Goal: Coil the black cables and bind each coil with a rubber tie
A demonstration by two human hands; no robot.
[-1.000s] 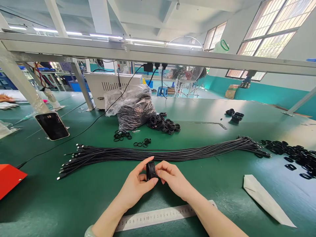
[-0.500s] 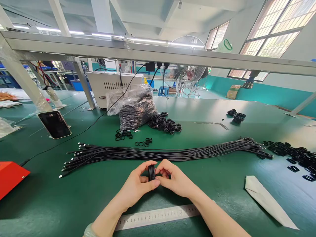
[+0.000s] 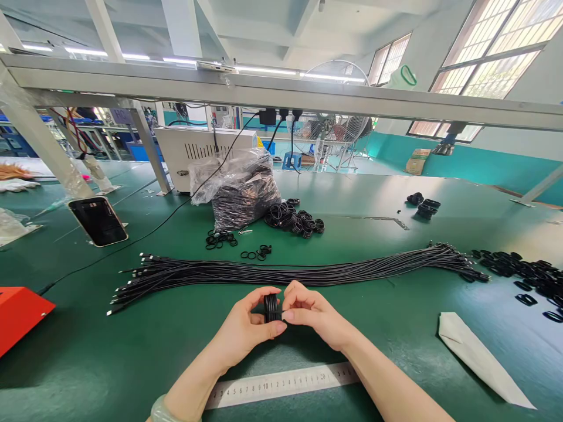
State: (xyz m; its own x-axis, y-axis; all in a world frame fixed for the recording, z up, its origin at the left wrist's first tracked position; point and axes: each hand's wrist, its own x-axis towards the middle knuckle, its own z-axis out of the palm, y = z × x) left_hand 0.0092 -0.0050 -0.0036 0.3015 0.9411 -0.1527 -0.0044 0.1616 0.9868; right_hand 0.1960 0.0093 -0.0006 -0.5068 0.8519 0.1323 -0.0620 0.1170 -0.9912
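Note:
A small coil of black cable (image 3: 271,307) stands between the thumb and fingers of my left hand (image 3: 246,319), which is closed on it. At the coil's right side, my right hand (image 3: 314,310) pinches a bit of the cable between thumb and forefinger; the fingertips hide exactly which part. Just beyond both hands lies a long bundle of black cables (image 3: 281,274), with bright metal connectors at its left end. Under my forearms, a steel ruler (image 3: 281,382) rests on the green tabletop (image 3: 145,363).
Behind the bundle are loose black rings (image 3: 220,239), a pile of coiled cables (image 3: 292,220) and a plastic bag (image 3: 244,199). Black oval clips (image 3: 528,272) lie at the right, near a pale folded strip (image 3: 479,357). A phone (image 3: 97,221) and red box (image 3: 21,316) are left.
My right hand has shifted slightly right, and its thumb now lies straighter along the forefinger. My left hand keeps holding the coil in nearly the same place.

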